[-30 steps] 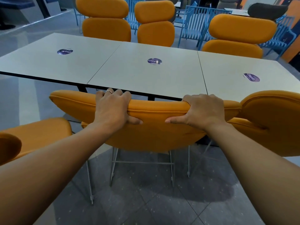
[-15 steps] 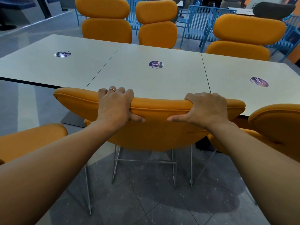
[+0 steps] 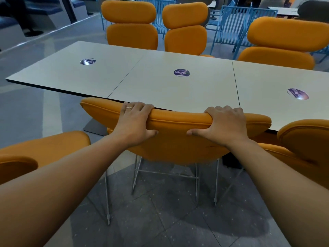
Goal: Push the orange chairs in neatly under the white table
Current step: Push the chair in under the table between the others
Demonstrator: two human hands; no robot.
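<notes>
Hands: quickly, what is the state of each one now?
Left hand: closed, grips the top of the orange chair.
Right hand: closed, grips the same chair top.

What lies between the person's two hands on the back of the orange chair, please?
In the head view, only the bare padded top edge of the orange chair runs between the left hand and the right hand.

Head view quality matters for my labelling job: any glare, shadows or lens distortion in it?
Head view: glare washes out the left sticker and part of the right sticker on the white table; head view: a soft shadow lies on the floor under the gripped orange chair; head view: the left forearm and right forearm balloon toward the lower corners, a wide-angle effect; nothing looks notably blurred.
</notes>
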